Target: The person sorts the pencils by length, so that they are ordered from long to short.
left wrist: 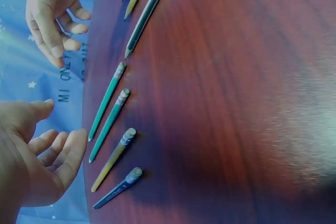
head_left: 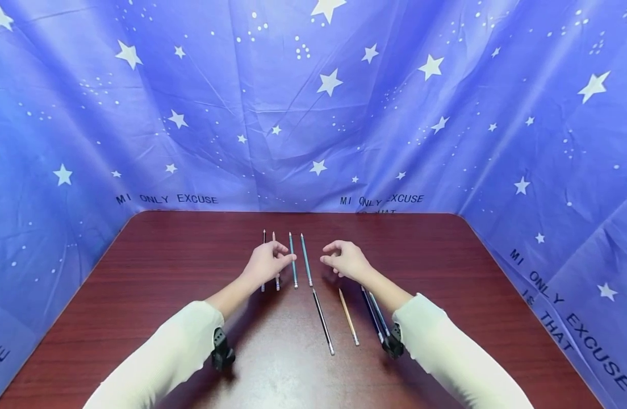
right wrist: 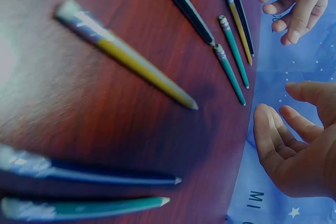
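My left hand (head_left: pixel 267 263) hovers over the row of pencils at the back, its fingers loosely bent and holding nothing. Below and beside it lie a dark pencil (left wrist: pixel 116 188), a yellow pencil (left wrist: pixel 111 165) and two teal pencils, one on the left (head_left: pixel 293 262) and one on the right (head_left: pixel 306 262). To the right of that row, my right hand (head_left: pixel 348 261) is held above the table with relaxed fingers and no object between them. Nearer the front lie a black pencil (head_left: pixel 323 322) and another yellow pencil (head_left: pixel 350 318).
Beneath the right forearm lie a dark blue pencil (right wrist: pixel 115 174) and a teal pencil (right wrist: pixel 100 208), partly covered in the head view. The brown wooden table (head_left: pixel 180 250) meets a blue star-printed curtain (head_left: pixel 272 102) at its back and sides.
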A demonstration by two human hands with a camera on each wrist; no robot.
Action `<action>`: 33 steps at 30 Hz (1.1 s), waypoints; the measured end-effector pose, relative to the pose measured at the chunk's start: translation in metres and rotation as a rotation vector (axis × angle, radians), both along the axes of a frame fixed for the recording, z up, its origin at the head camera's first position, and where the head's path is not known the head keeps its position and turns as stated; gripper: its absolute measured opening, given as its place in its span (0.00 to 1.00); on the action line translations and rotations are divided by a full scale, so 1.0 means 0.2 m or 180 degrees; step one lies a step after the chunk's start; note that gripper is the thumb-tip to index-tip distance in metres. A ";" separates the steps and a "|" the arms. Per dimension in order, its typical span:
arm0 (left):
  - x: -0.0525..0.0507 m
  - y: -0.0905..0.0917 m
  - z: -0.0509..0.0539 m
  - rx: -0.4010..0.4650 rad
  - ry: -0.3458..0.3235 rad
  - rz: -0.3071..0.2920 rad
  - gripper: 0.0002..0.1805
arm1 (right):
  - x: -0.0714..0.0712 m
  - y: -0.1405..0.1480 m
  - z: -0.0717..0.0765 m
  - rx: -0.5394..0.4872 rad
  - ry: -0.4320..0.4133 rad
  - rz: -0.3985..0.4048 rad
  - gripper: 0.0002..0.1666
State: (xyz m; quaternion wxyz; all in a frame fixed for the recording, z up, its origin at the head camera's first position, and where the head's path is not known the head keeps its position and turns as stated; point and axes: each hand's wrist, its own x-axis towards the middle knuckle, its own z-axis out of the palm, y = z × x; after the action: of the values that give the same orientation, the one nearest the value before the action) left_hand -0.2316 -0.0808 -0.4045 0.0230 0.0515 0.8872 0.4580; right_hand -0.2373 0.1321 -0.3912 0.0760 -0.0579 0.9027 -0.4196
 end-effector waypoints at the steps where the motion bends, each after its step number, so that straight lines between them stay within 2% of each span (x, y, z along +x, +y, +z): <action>1: 0.01 0.00 0.00 -0.0001 0.0005 -0.0017 0.16 | 0.01 0.01 0.00 0.0000 0.0003 0.0014 0.20; 11: 0.13 0.02 -0.02 -0.0005 0.0062 -0.0282 0.11 | 0.09 0.13 -0.01 0.0121 0.0024 0.0077 0.18; 20: 0.21 0.06 -0.05 -0.0153 0.0131 -0.0422 0.12 | 0.16 0.29 -0.03 0.0219 -0.0019 0.0176 0.17; 29: 0.28 0.11 -0.06 -0.0336 0.0270 -0.0521 0.13 | 0.24 0.40 -0.07 0.0287 -0.0091 0.0216 0.14; 33: 0.29 0.13 -0.09 -0.0472 0.0349 -0.0550 0.13 | 0.26 0.41 -0.09 0.0250 -0.0129 0.0214 0.13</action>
State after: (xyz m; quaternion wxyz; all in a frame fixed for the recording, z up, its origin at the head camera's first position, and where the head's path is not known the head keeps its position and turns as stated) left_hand -0.1736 -0.0543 -0.4223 0.0176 0.1508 0.9108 0.3839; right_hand -0.1857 0.2145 -0.4093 0.1106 -0.0766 0.9143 -0.3821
